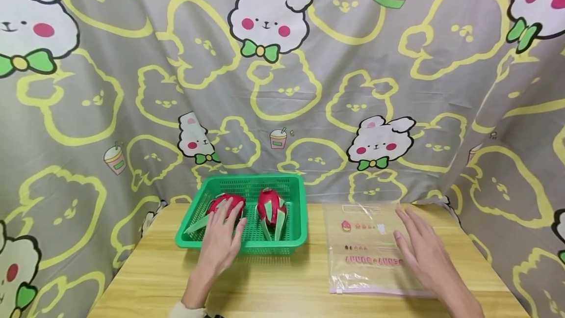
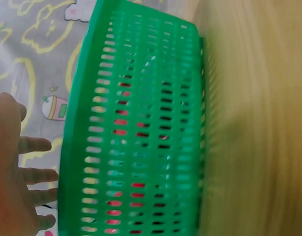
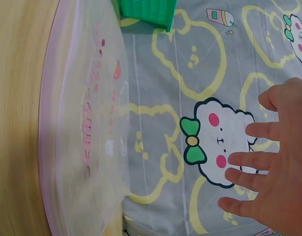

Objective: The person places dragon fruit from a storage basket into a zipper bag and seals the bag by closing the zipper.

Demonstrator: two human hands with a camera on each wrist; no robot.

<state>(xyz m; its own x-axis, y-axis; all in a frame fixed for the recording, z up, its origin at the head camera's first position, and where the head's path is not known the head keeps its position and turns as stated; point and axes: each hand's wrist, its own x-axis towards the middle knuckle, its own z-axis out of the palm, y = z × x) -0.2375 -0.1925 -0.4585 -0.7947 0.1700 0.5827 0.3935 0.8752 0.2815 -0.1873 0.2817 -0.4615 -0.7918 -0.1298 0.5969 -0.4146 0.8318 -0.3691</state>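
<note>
Two red dragon fruits with green scales lie in a green plastic basket (image 1: 278,245). My left hand (image 1: 222,234) is over the basket's near left side, fingers extended toward the left dragon fruit (image 1: 234,201); in the left wrist view that hand (image 2: 13,172) is above the basket rim, its fingers spread. The right dragon fruit (image 1: 270,207) stands apart from it. Over the right part of a clear zip bag (image 1: 353,278) with pink print hovers my right hand (image 1: 421,249), fingers straight and holding nothing. The right wrist view shows this hand (image 3: 284,162) apart from the bag.
A light wood table (image 1: 282,288) carries the basket and the flat-lying bag, which are side by side with a gap between. Behind and on both sides hangs a grey curtain (image 1: 318,87) with cartoon rabbits, close to the table's back edge.
</note>
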